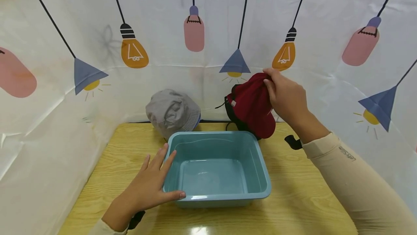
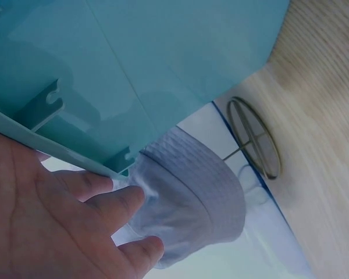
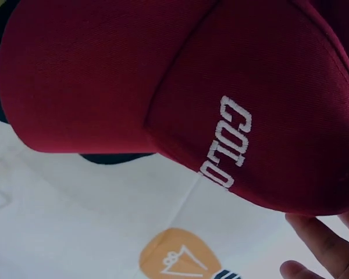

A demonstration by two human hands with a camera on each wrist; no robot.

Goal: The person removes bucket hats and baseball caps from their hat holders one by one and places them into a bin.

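My right hand [image 1: 289,95] pinches the crown of a dark red baseball cap [image 1: 252,103] at the back right. White letters [image 3: 228,142] on the cap's front show in the right wrist view. Under the cap is something black [image 1: 230,109] with a thin cord. My left hand [image 1: 144,188] rests with spread fingers on the left rim of a light blue plastic basin [image 1: 224,196]. Nothing lies inside the basin. Behind it, at the back left, a grey bucket hat [image 1: 172,112] sits on a wire stand, whose round base [image 2: 253,139] shows in the left wrist view.
A wood-grain table [image 1: 293,198] carries everything. Right behind it hangs a white cloth [image 1: 156,7] printed with lamps and bulbs. Black straps [image 1: 293,142] are at both wrists.
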